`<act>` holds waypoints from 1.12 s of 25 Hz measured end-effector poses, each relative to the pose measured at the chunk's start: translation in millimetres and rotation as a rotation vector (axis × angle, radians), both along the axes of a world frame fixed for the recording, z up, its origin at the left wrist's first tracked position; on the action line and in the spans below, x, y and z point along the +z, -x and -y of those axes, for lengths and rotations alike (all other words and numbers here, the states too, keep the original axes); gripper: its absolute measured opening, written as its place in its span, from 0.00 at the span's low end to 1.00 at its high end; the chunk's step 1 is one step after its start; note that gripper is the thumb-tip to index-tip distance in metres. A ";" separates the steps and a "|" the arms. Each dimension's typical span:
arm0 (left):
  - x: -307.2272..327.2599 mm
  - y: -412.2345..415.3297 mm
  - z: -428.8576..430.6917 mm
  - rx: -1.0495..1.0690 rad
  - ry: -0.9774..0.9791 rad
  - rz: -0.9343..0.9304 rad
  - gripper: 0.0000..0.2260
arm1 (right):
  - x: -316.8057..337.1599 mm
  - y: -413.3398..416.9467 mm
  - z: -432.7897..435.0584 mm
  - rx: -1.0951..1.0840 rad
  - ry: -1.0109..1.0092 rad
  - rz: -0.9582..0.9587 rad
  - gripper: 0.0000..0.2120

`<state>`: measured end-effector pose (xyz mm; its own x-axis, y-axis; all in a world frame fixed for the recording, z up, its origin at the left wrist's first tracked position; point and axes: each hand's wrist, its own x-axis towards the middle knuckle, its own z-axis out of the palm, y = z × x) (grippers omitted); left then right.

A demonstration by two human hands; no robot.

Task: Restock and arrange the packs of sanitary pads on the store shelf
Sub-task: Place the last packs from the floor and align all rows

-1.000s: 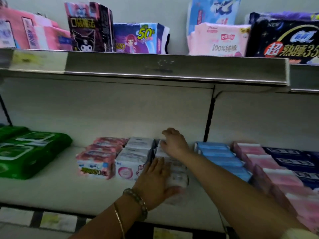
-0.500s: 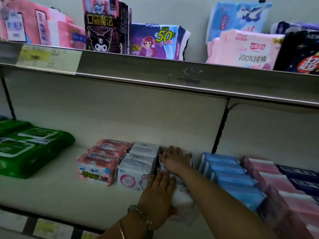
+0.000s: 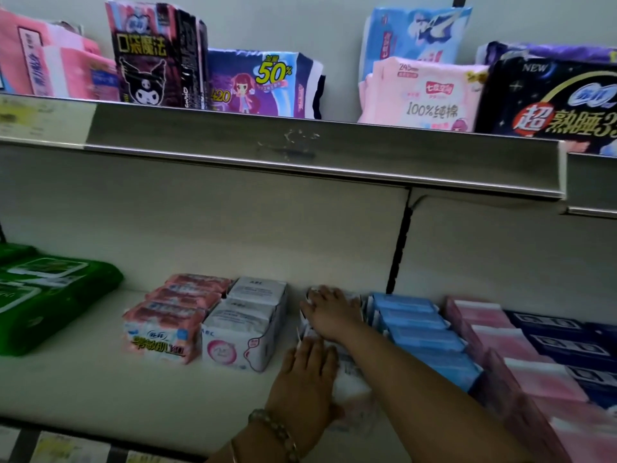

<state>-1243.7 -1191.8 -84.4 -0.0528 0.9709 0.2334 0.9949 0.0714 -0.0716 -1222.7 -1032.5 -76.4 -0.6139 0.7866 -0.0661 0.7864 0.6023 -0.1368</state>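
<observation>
While both hands sit on the row of white packs [image 3: 354, 385] on the lower shelf [image 3: 83, 389], I note the following. Left hand [image 3: 305, 385]: laid flat against the front pack's left side and top, fingers [image 3: 310, 354] straight and close together, gripping nothing. Right hand [image 3: 334, 314]: palm down on the rear packs of the same row, fingers slightly apart, curled round nothing.

The row runs front to back. The white packs with a pink circle [image 3: 243, 332] are on its left, with a gap showing at the back. The blue packs [image 3: 424, 332] sit just beside it on its right. The front pack is blurred and its print is unreadable.

A beaded bracelet [image 3: 277, 432] is on my left wrist. Pink-orange packs [image 3: 167, 325] touch the pink-circle ones, and green packs [image 3: 50, 302] lie well apart at far left. Pink packs [image 3: 534, 379] and navy packs [image 3: 567, 342] fill the right end. The upper shelf [image 3: 300, 145] carries larger packs standing upright.
</observation>
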 end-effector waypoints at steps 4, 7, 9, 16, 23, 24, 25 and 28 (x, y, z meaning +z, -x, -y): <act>-6.2 -2.5 -2.7 0.003 0.000 0.046 0.44 | 0.1 0.3 -0.7 -0.012 0.010 -0.018 0.27; -6.8 -3.8 -1.3 0.048 0.081 0.090 0.43 | -0.1 -0.3 -3.6 -0.004 0.009 -0.024 0.27; -12.5 -3.2 -2.5 0.052 0.061 0.116 0.41 | -0.7 -0.1 -6.0 0.005 -0.006 -0.027 0.27; -13.2 -1.1 -10.9 0.093 0.055 0.102 0.41 | 2.9 0.1 -10.4 0.043 -0.002 -0.064 0.26; 1.7 -15.5 -0.4 0.152 0.037 0.088 0.43 | 10.1 -16.5 6.5 0.103 0.054 -0.017 0.29; -1.4 -14.4 -0.4 0.136 0.053 0.083 0.39 | 7.3 -16.4 8.1 0.093 0.049 -0.023 0.30; -3.6 -14.1 -0.4 0.136 0.111 0.108 0.37 | 4.5 -15.8 8.1 0.086 0.046 -0.034 0.30; -4.7 -15.3 -4.6 0.149 0.115 0.129 0.36 | -1.4 -14.1 5.4 0.081 0.020 -0.031 0.29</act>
<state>-1228.3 -1187.2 -89.2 -0.2202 0.9700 0.1035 0.9753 0.2172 0.0396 -1208.6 -1037.9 -77.7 -0.6776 0.7328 -0.0619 0.7304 0.6608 -0.1729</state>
